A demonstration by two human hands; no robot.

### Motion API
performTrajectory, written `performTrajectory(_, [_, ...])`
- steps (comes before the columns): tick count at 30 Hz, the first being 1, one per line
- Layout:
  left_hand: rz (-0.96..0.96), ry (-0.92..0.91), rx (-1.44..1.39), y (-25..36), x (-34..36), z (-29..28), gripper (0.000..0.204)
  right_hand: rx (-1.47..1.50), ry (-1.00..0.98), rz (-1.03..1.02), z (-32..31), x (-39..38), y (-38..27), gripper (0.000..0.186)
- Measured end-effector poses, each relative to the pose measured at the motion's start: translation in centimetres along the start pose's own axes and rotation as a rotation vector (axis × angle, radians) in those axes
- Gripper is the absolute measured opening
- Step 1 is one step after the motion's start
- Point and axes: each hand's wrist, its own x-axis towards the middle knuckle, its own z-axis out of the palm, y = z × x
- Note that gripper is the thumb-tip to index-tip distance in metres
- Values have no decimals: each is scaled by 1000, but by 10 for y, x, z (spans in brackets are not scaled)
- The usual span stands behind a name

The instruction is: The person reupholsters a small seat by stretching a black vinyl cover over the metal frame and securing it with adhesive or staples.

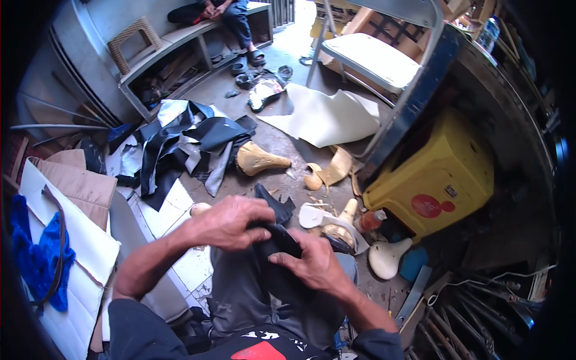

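Over my lap, both hands grip a black leather-like piece [279, 242]. My left hand [235, 223] holds its upper left edge, fingers curled and thumb pressed in. My right hand [313, 261] pinches the right side, its thumb lying across the black surface. Whether anything is inside the piece is hidden. Just beyond the hands lies a black scrap [275, 204]. A tan bicycle saddle form [259, 159] lies farther off on the floor. To the right of my knee are a second saddle form [343, 227] and a cream saddle [387, 258].
Black and silver scraps [198, 135] are heaped ahead left. A cream sheet [324, 117] lies near a folding chair [378, 60]. A yellow stool [432, 180] lies tipped at right, above metal rods [468, 324]. Blue cloth [45, 252] rests at left. Someone sits on a bench [180, 36].
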Motion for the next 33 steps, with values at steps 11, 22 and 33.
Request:
performTrajectory(11, [325,200,42,-35,-26,48,27,-247,333,-46,62,-17,9,21])
performTrajectory(22, [315,700,174,-32,-41,104,28,-275,619,-41,95,-22,15,22])
performTrajectory(33, [167,761,97,-11,-66,100,31,132,537,240,106,-25,8,14])
